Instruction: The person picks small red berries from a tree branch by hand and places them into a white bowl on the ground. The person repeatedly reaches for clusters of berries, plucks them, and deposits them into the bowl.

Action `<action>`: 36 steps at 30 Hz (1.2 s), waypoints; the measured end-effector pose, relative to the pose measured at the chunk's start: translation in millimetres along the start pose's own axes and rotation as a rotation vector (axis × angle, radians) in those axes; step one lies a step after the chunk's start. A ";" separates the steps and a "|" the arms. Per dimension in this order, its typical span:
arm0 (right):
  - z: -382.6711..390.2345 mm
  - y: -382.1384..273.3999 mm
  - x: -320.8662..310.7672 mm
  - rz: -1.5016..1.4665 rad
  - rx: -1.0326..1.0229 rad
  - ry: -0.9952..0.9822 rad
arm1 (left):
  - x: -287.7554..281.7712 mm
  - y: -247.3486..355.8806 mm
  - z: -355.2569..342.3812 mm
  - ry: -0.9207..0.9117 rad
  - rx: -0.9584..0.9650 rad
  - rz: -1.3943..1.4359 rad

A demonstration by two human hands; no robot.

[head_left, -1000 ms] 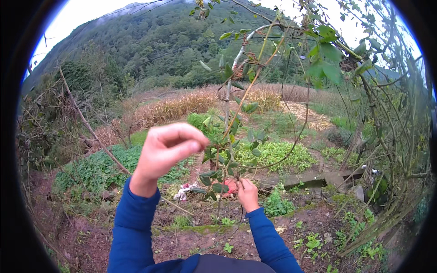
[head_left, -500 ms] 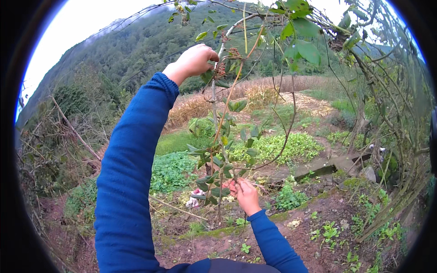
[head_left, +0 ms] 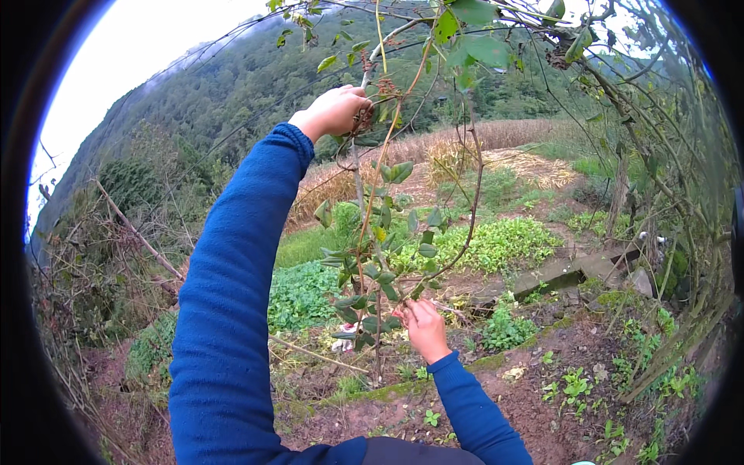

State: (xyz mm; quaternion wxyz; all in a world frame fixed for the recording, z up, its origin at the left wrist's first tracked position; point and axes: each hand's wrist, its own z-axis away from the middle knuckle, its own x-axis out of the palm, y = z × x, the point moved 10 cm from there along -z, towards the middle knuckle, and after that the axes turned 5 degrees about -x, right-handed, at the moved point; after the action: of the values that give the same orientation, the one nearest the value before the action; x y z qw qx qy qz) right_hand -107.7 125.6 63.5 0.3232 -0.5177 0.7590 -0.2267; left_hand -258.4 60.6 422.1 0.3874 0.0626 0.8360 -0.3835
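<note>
My left hand [head_left: 337,111] is raised at upper centre, its fingers closed around a thin grey branch [head_left: 379,51]. Reddish-brown dried clusters [head_left: 387,87] hang beside its fingertips. Lower down, my right hand [head_left: 426,328] is closed at the lower end of a curved brown vine stem [head_left: 474,213]. Something reddish shows by its fingertips, too small to make out. Green oval leaves [head_left: 350,302] grow to the left of that hand. Between my hands runs an orange-brown stem [head_left: 372,194], close to the upright branch.
Tangled bare vines [head_left: 659,178] arch over the right side. A concrete slab [head_left: 562,275] lies beyond a mossy bank edge [head_left: 496,363]. Leafy green crops [head_left: 504,246] and dry stalks [head_left: 535,167] spread farther off. A long dry stick [head_left: 143,232] leans at left.
My left hand has come slightly down and right, bending the branch a little. My right hand stays at the stem, while the view has shifted slightly.
</note>
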 end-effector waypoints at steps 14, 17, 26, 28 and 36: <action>2.1 4.4 -0.1 -0.013 -0.010 0.029 | 6.6 1.7 -8.0 -0.031 -0.017 0.045; 0.1 1.9 -5.2 -0.016 -0.013 0.046 | 7.7 -13.2 -9.2 -0.044 -0.128 0.160; -1.0 1.6 -5.1 0.016 -0.018 0.026 | 18.9 -22.9 -16.5 -0.251 -0.217 0.227; -1.2 2.0 -4.8 0.022 -0.024 0.022 | 18.8 -19.7 -19.4 -0.286 -0.199 0.150; -3.1 1.6 -4.5 0.016 -0.061 0.032 | 23.3 -26.6 -22.1 -0.185 -0.250 0.123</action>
State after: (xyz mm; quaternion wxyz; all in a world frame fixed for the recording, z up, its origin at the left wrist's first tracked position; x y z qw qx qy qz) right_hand -109.9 130.5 65.6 0.2970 -0.5176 0.7747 -0.2089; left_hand -298.5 52.8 430.7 0.4901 0.0292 0.8326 -0.2563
